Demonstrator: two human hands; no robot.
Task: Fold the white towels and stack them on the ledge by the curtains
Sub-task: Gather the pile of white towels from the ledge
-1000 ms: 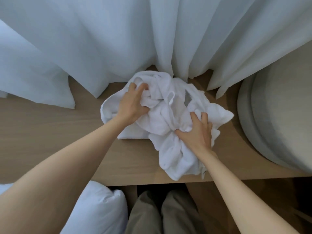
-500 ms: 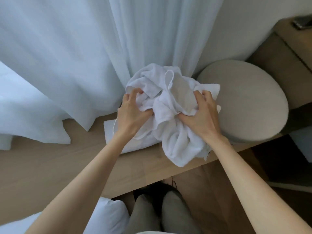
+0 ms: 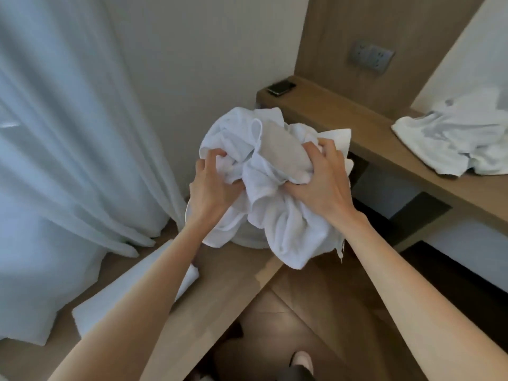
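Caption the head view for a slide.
Left hand and right hand grip a crumpled towel above the ledge; folded towel lies on it.

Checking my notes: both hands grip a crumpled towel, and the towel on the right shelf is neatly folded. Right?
Not quite: the head view shows the shelf towel on the right shelf lying crumpled, not neatly folded. The left hand and right hand do grip the crumpled towel.

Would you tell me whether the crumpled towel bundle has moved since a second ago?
Yes. The crumpled towel bundle, gripped by the left hand and right hand, has left the ledge, going up and rightward away from the curtains.
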